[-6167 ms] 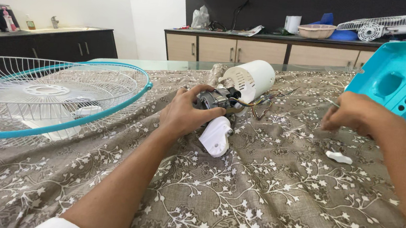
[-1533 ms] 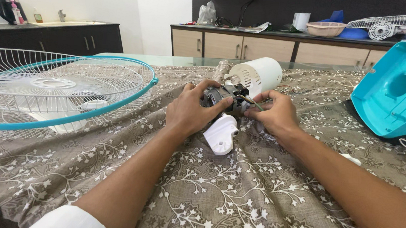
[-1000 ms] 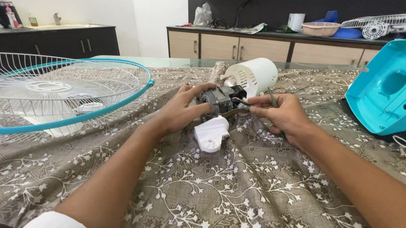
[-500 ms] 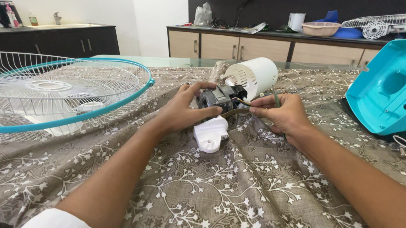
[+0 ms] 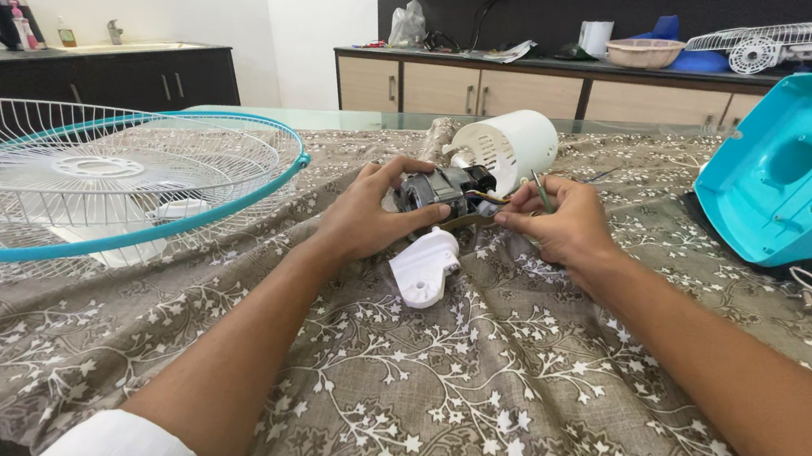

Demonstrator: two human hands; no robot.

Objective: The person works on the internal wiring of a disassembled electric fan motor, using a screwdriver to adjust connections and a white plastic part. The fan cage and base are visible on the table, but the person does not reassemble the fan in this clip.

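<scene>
Table under brown floral cloth [image 5: 468, 405]. At 10 o'clock: white fan grille with teal rim [image 5: 99, 181]. At 12: white motor cover [image 5: 510, 146], white plastic bracket [image 5: 424, 266]. At 2: teal fan base [image 5: 803, 164].

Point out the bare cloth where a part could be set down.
Free: the floral tablecloth between the two forearms, below the white plastic piece; also the strip between right hand and turquoise fan base. Crowded: around the motor held by left hand, and by the fan guard.

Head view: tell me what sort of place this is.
Probably a home dining or kitchen area: a cloth-covered table, a dark sink counter and wooden cabinets, with a fan guard lying out.
</scene>
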